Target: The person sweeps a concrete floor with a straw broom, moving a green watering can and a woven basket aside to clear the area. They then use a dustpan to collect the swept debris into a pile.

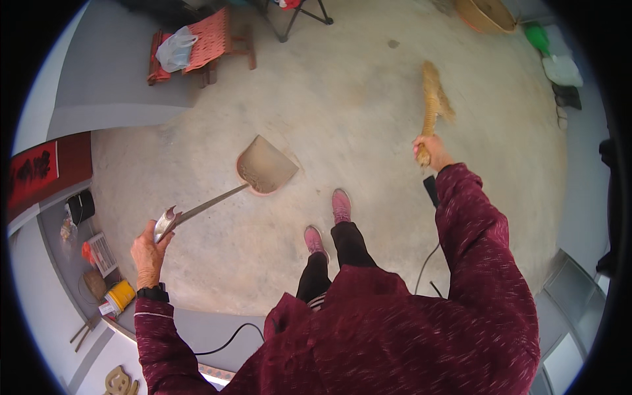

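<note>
My left hand (150, 249) grips the upper end of a long-handled dustpan (276, 160), where a pale, curved piece (167, 223) sits on the handle. The pan lies on the concrete floor, left of my pink shoes, with grey dirt (251, 177) gathered near its handle side. Out to the right, my right hand (433, 152) is closed around the bound grip of a short straw hand broom (432, 101). The broom's bristles point away from me and look slightly blurred; whether they touch the floor I cannot tell.
A low wooden seat with red woven webbing (210, 37) holds a plastic bag (177, 49) at the upper left. Folding-chair legs (291, 22) stand at the top. A round basket (486, 15) is at the upper right. Along the left wall sits a yellow bucket (120, 295).
</note>
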Action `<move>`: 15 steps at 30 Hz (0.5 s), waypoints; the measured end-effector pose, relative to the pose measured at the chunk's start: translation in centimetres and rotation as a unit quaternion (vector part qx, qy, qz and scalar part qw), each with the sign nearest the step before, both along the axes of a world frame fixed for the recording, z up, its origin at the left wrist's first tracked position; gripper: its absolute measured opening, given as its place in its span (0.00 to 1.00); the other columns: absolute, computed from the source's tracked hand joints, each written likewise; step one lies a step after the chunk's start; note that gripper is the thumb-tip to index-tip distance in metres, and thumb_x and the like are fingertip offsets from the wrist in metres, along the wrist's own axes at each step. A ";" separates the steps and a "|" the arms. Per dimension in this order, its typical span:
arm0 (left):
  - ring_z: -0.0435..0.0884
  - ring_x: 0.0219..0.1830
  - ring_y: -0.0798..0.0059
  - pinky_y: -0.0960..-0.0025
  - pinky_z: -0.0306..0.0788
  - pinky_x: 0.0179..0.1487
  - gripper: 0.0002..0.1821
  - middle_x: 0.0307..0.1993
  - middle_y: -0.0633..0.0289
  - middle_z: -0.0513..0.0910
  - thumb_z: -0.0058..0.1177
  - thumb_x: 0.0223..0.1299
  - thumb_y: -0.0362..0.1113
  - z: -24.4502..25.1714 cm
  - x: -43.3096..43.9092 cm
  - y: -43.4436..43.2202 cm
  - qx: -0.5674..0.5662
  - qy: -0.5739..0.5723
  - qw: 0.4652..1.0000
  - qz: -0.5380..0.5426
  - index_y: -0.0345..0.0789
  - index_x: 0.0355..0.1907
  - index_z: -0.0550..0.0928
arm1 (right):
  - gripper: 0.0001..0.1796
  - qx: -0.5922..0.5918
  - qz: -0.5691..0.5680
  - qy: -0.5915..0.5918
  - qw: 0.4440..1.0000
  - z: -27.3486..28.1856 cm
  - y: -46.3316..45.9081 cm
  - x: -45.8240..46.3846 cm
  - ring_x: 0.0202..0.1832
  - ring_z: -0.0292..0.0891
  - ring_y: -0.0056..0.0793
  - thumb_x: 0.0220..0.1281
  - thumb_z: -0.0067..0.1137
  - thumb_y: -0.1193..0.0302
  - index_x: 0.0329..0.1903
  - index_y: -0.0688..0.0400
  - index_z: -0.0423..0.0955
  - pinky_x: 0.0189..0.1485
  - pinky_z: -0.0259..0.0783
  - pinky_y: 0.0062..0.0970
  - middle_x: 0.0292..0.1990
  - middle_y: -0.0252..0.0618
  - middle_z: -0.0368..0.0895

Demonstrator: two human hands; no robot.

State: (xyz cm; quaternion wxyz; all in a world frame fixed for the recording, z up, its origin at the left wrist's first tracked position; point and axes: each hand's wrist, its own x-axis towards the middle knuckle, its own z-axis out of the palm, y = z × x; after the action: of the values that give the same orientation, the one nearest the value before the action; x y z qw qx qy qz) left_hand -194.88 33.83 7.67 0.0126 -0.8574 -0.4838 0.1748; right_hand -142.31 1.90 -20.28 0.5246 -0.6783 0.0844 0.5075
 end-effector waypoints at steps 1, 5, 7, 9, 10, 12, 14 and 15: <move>0.78 0.32 0.49 0.55 0.70 0.31 0.20 0.29 0.53 0.81 0.61 0.47 0.49 0.1 0.1 0.0 -0.003 -0.002 1.000 0.005 0.40 0.35 0.73 | 0.04 0.027 0.044 -0.044 0.998 -1.0 0.7 0.4 0.14 0.69 0.30 0.42 0.55 0.77 0.21 0.64 0.71 0.16 0.68 0.29 0.15 0.40 0.72; 0.79 0.31 0.50 0.55 0.70 0.31 0.20 0.28 0.53 0.81 0.61 0.47 0.49 0.8 1.1 -0.4 0.013 0.009 1.000 -0.018 0.40 0.36 0.73 | 0.09 -0.027 0.136 -0.095 0.986 -3.2 2.5 -6.8 0.12 0.71 0.31 0.41 0.54 0.77 0.11 0.61 0.69 0.13 0.66 0.31 0.13 0.40 0.71; 0.79 0.31 0.50 0.55 0.70 0.31 0.19 0.28 0.53 0.81 0.61 0.47 0.49 1.0 1.9 -0.6 0.015 0.005 1.000 -0.019 0.40 0.36 0.73 | 0.24 -0.140 0.125 -0.075 0.979 -2.2 0.9 -16.5 0.12 0.71 0.32 0.41 0.54 0.80 0.47 0.67 0.63 0.11 0.66 0.34 0.15 0.42 0.71; 0.79 0.31 0.50 0.55 0.70 0.31 0.19 0.27 0.53 0.81 0.61 0.47 0.48 1.2 2.6 -0.6 0.016 -0.003 0.999 -0.030 0.40 0.36 0.73 | 0.42 -0.101 0.165 0.075 0.978 0.6 -1.5 -23.9 0.12 0.71 0.34 0.41 0.54 0.81 0.60 0.65 0.43 0.12 0.68 0.35 0.17 0.43 0.69; 0.79 0.31 0.50 0.55 0.71 0.31 0.19 0.27 0.53 0.81 0.61 0.47 0.48 1.3 2.9 -0.7 0.016 -0.015 0.999 -0.037 0.39 0.35 0.72 | 0.40 -0.076 0.208 0.100 0.970 2.2 -2.2 -26.5 0.12 0.70 0.34 0.41 0.56 0.81 0.58 0.64 0.45 0.12 0.68 0.34 0.18 0.44 0.70; 0.79 0.31 0.50 0.56 0.71 0.31 0.19 0.27 0.52 0.81 0.62 0.46 0.48 1.6 3.2 -0.8 0.006 -0.010 0.999 -0.034 0.39 0.35 0.73 | 0.34 -0.062 0.265 0.216 0.938 4.8 -2.2 -28.5 0.12 0.69 0.31 0.39 0.56 0.84 0.52 0.59 0.52 0.12 0.67 0.33 0.19 0.42 0.70; 0.79 0.31 0.50 0.56 0.71 0.31 0.19 0.26 0.52 0.81 0.62 0.45 0.47 1.8 3.1 -0.7 0.006 -0.009 1.000 -0.027 0.39 0.34 0.73 | 0.31 0.005 0.289 0.263 0.920 7.5 -1.5 -28.2 0.13 0.69 0.28 0.39 0.57 0.82 0.51 0.61 0.58 0.13 0.67 0.31 0.19 0.40 0.70; 0.79 0.31 0.50 0.56 0.71 0.31 0.19 0.26 0.52 0.81 0.63 0.45 0.47 1.8 2.9 -0.7 0.005 -0.005 1.000 -0.024 0.39 0.34 0.73 | 0.30 0.038 0.290 0.290 0.911 8.7 -1.1 -27.7 0.14 0.70 0.27 0.39 0.57 0.82 0.51 0.61 0.60 0.14 0.67 0.30 0.20 0.39 0.70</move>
State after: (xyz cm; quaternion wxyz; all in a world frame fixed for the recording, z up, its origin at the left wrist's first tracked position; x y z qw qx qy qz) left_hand -192.00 33.09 9.52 0.0191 -0.8695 -0.4642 0.1679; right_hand -170.03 0.79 -11.53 0.3321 -0.4755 0.0139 0.8145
